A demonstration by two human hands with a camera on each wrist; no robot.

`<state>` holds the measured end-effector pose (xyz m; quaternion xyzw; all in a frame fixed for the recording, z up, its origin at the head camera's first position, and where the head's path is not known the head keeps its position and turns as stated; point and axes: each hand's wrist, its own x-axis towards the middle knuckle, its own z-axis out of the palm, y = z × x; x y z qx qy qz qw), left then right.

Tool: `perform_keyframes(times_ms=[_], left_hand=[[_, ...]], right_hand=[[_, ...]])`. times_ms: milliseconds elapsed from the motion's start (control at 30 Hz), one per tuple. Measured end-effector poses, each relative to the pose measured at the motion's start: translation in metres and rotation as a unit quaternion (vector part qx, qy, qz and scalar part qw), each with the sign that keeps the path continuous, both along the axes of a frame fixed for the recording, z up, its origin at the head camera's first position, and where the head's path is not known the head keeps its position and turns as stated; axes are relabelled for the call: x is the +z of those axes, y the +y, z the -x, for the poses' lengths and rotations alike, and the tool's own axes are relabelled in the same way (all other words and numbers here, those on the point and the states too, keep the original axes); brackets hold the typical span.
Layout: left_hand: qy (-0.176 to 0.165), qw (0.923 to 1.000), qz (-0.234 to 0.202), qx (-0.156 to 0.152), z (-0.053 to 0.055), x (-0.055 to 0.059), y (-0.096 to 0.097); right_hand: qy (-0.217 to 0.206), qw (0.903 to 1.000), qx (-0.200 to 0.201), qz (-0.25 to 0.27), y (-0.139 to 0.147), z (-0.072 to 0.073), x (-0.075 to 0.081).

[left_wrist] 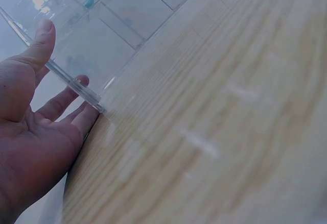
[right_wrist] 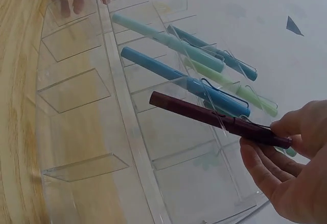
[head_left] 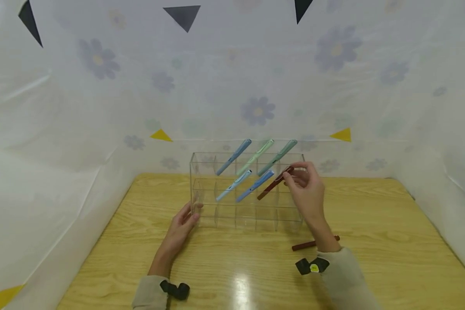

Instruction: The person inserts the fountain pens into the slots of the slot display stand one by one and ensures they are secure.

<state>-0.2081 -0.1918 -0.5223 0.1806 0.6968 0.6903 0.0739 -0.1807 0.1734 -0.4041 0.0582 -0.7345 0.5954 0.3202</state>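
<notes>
A clear acrylic pen rack (head_left: 246, 212) with divided tiers stands on the table. My right hand (head_left: 308, 189) pinches the clip end of a dark red pen (head_left: 269, 187) between thumb and fingers. This pen slants across the rack's middle tier, beside a blue pen (right_wrist: 179, 78) and a light blue pen (head_left: 234, 186). My left hand (head_left: 183, 228) holds the rack's left end, its thumb (left_wrist: 43, 45) on one side of the panel and fingers on the other. Behind, in the top tier, lean a steel-blue pen (head_left: 234, 157), a pale green pen (head_left: 255, 156) and a grey-green pen (head_left: 277, 157).
Another dark red pen (head_left: 304, 246) lies on the wooden table (head_left: 224, 262), partly hidden under my right wrist. The bottom tier's clear dividers (right_wrist: 84, 168) face the front. Flower-patterned sheeting (head_left: 217, 86) encloses the table at the back and sides.
</notes>
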Motion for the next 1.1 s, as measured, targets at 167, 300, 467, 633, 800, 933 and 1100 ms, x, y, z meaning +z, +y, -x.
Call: perform_keyframes(times_ms=[167, 300, 467, 633, 800, 933, 1100], left_hand=[[0.006, 1.0000, 0.000, -0.003, 0.000, 0.000, 0.000], [0.004, 1.0000, 0.003, -0.001, 0.000, 0.000, 0.000], [0.001, 1.0000, 0.002, -0.002, 0.000, 0.000, 0.000], [-0.003, 1.0000, 0.004, 0.000, -0.001, 0.000, 0.000], [-0.003, 1.0000, 0.004, 0.001, 0.000, -0.001, 0.000], [-0.005, 1.0000, 0.003, 0.004, 0.000, -0.001, 0.000], [-0.011, 0.9999, 0.003, 0.005, 0.000, 0.000, -0.001]], right_hand=[[-0.016, 0.9987, -0.019, -0.046, -0.001, 0.002, -0.005], [-0.015, 0.9951, -0.041, -0.088, -0.001, -0.001, -0.005], [-0.015, 0.9851, -0.085, -0.149, 0.002, -0.002, -0.005], [-0.016, 0.9811, -0.099, -0.165, 0.004, -0.006, -0.005], [-0.015, 0.9821, -0.096, -0.161, 0.008, -0.013, -0.004], [-0.016, 0.9829, -0.083, -0.163, 0.012, -0.017, -0.004], [-0.034, 0.9892, -0.046, -0.135, 0.019, -0.025, 0.000]])
